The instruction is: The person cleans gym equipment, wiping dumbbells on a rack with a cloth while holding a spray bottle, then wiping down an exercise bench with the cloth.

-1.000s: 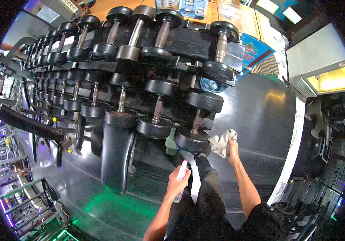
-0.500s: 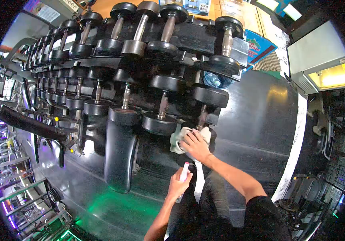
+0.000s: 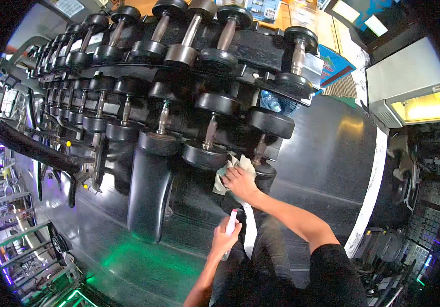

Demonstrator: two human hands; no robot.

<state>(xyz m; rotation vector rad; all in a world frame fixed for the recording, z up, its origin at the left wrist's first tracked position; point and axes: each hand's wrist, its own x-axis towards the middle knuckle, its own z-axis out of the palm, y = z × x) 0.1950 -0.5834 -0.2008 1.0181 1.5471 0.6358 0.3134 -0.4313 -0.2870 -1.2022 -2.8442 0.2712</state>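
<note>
My left hand (image 3: 225,236) is wrapped round a spray bottle (image 3: 232,221) with a white and red top, held low before my legs. With my right hand (image 3: 240,180) I press a pale crumpled cloth (image 3: 241,162) against the front end of the rightmost lower-row dumbbell (image 3: 265,174). The cloth hides part of that black end. Just left of the cloth sits another black dumbbell (image 3: 204,155) on the rack.
Two rows of dumbbells fill the rack, with a padded bench (image 3: 149,194) before it. A blue-rimmed bin (image 3: 278,101) stands behind the rack's right end. A pale cabinet (image 3: 407,77) is at the right.
My right hand has moved left with the cloth, from beside the rightmost dumbbell onto its front end. My left hand keeps hold of the spray bottle, nearly in place.
</note>
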